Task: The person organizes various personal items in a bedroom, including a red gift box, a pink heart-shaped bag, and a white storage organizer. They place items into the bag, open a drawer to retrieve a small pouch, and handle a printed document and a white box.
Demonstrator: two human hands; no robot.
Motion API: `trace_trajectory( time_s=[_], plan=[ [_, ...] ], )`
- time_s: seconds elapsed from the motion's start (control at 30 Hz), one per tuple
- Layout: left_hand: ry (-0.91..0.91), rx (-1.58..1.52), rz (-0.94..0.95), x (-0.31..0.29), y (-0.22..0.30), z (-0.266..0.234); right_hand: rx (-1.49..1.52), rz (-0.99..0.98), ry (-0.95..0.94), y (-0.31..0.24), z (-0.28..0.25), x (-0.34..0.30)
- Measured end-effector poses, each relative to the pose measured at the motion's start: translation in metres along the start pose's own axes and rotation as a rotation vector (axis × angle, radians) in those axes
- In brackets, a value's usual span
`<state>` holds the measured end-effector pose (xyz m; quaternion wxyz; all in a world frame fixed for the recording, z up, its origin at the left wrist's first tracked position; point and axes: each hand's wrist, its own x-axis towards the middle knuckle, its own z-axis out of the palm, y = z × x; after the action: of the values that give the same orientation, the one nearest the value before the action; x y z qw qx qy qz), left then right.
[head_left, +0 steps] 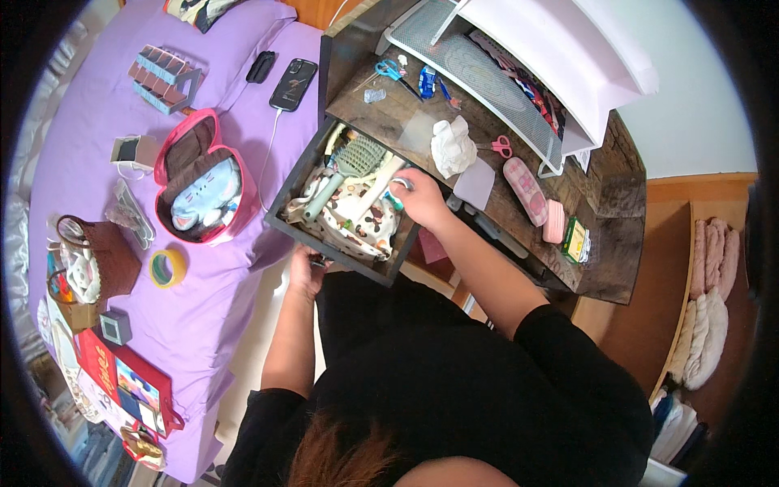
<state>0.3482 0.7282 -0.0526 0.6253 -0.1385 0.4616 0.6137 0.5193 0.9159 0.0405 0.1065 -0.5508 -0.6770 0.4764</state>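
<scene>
On our left, purple bed [211, 325] carries heart-shaped case [252, 213], phone [294, 85], tape roll [168, 268]. Beyond drawer, surface [406, 114] bears crumpled tissue [453, 146], pink scissors [502, 146], pink pouch [525, 191]. Inside drawer, green-handled brush [357, 157] lies over spotted cloth [369, 215], partly covering it. Drawer [333, 257] dark-framed, pulled out from surface, well filled. Our right hand [419, 197] at its right side, fingers bent near small white-and-teal item; we cannot tell if held. Our left hand [305, 272] at drawer front, fingers partly hidden, grip unclear.
</scene>
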Motion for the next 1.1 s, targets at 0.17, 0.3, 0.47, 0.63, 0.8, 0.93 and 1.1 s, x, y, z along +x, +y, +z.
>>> trace_trajectory(
  time_s=[0.17, 0.3, 0.47, 0.63, 0.8, 0.93, 1.1],
  plan=[
    [0.084, 0.04, -0.008, -0.009, 0.006, 0.011, -0.731, -0.345, -0.329, -0.022, -0.022, 0.012],
    [0.064, 0.029, -0.035, 0.0, 0.004, 0.001, -1.035, -0.302, -0.36, -0.01, -0.015, 0.025],
    [0.076, 0.037, -0.005, 0.001, 0.001, -0.004, -0.607, -0.627, -0.09, -0.022, -0.049, -0.029],
    [0.075, 0.05, 0.003, -0.003, 0.005, 0.005, -0.391, -0.289, 0.124, -0.004, -0.104, -0.094],
    [0.015, 0.019, -0.06, 0.002, 0.005, -0.001, -0.266, -0.199, 0.191, 0.012, -0.112, -0.104],
    [0.052, 0.03, -0.038, 0.001, 0.006, 0.0, -0.207, -0.533, 0.393, -0.028, -0.091, -0.044],
    [0.091, 0.008, -0.012, -0.007, 0.008, 0.009, -0.374, -0.689, 0.563, -0.067, -0.066, 0.062]
  ],
)
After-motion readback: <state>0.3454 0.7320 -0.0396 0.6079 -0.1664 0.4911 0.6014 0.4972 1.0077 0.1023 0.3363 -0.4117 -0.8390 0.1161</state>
